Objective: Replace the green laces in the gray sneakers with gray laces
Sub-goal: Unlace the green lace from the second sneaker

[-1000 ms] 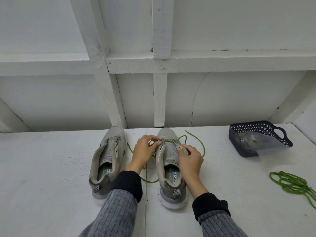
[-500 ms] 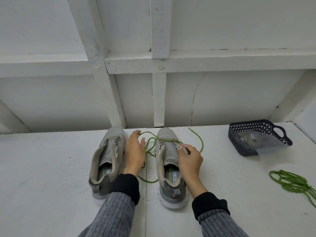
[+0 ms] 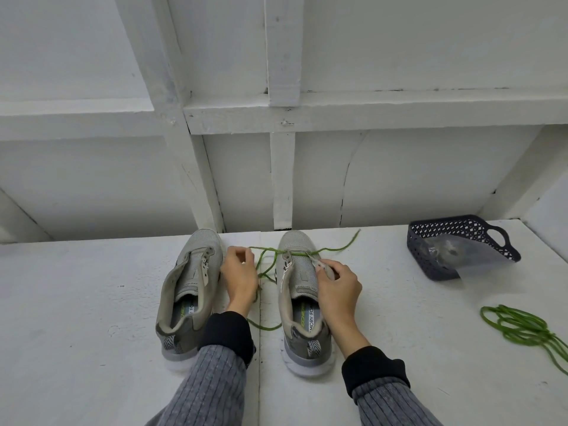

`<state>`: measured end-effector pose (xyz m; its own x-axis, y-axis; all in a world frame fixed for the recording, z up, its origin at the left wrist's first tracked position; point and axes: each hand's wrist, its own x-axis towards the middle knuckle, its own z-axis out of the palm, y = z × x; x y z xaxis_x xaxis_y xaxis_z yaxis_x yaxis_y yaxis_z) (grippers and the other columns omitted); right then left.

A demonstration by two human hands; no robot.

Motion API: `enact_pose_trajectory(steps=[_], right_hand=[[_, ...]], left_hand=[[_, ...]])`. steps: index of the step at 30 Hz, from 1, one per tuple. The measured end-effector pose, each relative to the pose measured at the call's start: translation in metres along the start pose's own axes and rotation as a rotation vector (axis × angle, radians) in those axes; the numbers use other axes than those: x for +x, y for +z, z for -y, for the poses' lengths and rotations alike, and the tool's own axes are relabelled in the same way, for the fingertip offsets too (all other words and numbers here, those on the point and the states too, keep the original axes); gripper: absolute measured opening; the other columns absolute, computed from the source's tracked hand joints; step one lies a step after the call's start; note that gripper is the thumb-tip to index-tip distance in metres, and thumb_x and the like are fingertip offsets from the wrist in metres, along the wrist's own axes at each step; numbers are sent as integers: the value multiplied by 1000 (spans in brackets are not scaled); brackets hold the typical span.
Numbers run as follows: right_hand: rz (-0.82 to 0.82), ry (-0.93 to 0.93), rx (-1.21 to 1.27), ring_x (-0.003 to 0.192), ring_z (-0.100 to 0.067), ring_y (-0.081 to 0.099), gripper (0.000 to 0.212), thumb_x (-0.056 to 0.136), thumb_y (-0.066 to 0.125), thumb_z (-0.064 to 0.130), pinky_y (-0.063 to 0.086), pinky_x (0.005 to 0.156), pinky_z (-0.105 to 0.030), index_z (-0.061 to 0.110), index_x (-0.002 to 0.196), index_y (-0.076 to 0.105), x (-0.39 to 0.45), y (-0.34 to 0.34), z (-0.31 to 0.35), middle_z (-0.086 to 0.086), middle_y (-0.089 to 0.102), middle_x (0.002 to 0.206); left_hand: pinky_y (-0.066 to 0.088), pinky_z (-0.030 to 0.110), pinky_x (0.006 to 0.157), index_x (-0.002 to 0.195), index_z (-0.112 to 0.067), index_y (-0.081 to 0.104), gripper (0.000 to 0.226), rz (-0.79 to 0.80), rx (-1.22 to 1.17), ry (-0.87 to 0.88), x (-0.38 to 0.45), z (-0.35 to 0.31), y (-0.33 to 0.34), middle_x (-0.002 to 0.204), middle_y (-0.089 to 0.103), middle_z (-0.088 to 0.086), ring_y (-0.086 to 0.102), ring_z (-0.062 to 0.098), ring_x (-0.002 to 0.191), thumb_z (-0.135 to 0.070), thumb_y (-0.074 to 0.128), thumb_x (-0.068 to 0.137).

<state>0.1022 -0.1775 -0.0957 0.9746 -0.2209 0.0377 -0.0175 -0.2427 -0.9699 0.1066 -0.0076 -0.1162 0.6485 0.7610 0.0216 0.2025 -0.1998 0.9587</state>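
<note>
Gray mesh fills the middle of the frame: two sneakers stand side by side on the white table (image 3: 92,302), toes toward the wall. The left sneaker (image 3: 190,290) already shows bare eyelets. Just right of it, our left hand (image 3: 241,278) sits between the shoes with fingers curled; it appears to pinch the green lace (image 3: 270,252) there, though we cannot see the contact plainly. That lace crosses only the front eyelets of the right sneaker (image 3: 299,290), loops loosely on the table between the shoes, and trails its other end toward the upper right. Our right hand (image 3: 338,284) grips this sneaker's right eyelet flap, bracing it.

To do this step well, we judge, we should pull the lace sideways in line with the eyelet, not upward, while the right hand holds the shoe firm so it does not slide. We should watch that the slack loops do not knot.

Farther right, a dark basket (image 3: 436,256) holds a clear bag (image 3: 479,256), perhaps with the gray laces; we cannot tell. At lower right a second green lace (image 3: 522,330) lies bunched.
</note>
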Motion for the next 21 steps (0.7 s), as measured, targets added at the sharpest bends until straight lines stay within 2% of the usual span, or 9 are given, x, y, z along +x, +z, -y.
enact_pose_trajectory(steps=[2, 5, 8, 10, 12, 15, 17, 19, 21], right_hand=[[0, -3, 0, 81, 3, 56, 15, 89, 64, 8, 43, 67, -2, 12, 102, 72, 0, 0, -1, 2, 64, 92], [0, -7, -3, 82, -2, 58, 17, 89, 64, 9, 40, 65, 0, 11, 104, 72, 1, 1, -2, 1, 66, 94], [0, -4, 0, 87, -8, 60, 16, 89, 64, 9, 39, 69, -3, 11, 103, 72, 1, 2, -3, -1, 67, 96], [-3, -7, -4, 87, -9, 61, 16, 89, 65, 9, 40, 69, -3, 11, 103, 72, 1, 2, -3, -1, 67, 96], [0, -5, 3, 85, -7, 60, 16, 89, 65, 9, 40, 67, -2, 11, 102, 72, 1, 1, -3, -1, 67, 95], [6, -9, -1, 82, -3, 59, 15, 89, 65, 9, 40, 66, -1, 12, 101, 73, 1, 1, -2, -1, 67, 94], [8, -9, -2, 80, -1, 58, 15, 89, 65, 8, 40, 65, 0, 12, 101, 73, 2, 1, -2, 0, 66, 94], [4, -12, 0, 79, 2, 57, 15, 89, 64, 7, 39, 63, 2, 11, 101, 73, 2, 1, -1, -1, 66, 92], [3, -11, 2, 79, 0, 58, 15, 89, 64, 7, 39, 63, 2, 11, 101, 73, 1, 1, -2, -1, 66, 92]], left_hand=[[39, 25, 80, 106, -11, 59, 10, 94, 114, 148, 1, 2, -2, 107, 66, 6, 57, 18, 96, -12, 52, 99], [39, 38, 104, 132, -19, 58, 33, 247, 444, 555, 6, 7, 3, 131, 59, 2, 51, 22, 121, -17, 55, 99], [32, 52, 110, 112, -26, 72, 19, 246, 611, 730, 5, 4, 13, 124, 65, 1, 53, 29, 121, -23, 62, 96], [30, 49, 111, 96, -24, 75, 14, 226, 580, 702, 4, 3, 15, 109, 69, -3, 57, 26, 110, -25, 61, 96], [36, 46, 105, 95, -19, 73, 15, 187, 505, 601, 0, 3, 15, 102, 69, -3, 58, 22, 102, -23, 58, 97], [41, 34, 79, 96, -9, 65, 15, 32, 301, 223, -4, 2, 8, 104, 65, 6, 59, 24, 95, -16, 51, 98], [39, 33, 71, 94, -5, 61, 18, -32, 366, 68, -3, 7, 3, 104, 62, 11, 58, 29, 93, -14, 46, 98], [42, 36, 72, 98, -4, 62, 21, -6, 497, 72, -2, 11, 1, 106, 62, 13, 57, 30, 95, -13, 44, 99], [44, 39, 84, 115, -6, 63, 25, 47, 525, 202, -1, 9, 3, 119, 62, 13, 55, 29, 107, -10, 45, 99]])
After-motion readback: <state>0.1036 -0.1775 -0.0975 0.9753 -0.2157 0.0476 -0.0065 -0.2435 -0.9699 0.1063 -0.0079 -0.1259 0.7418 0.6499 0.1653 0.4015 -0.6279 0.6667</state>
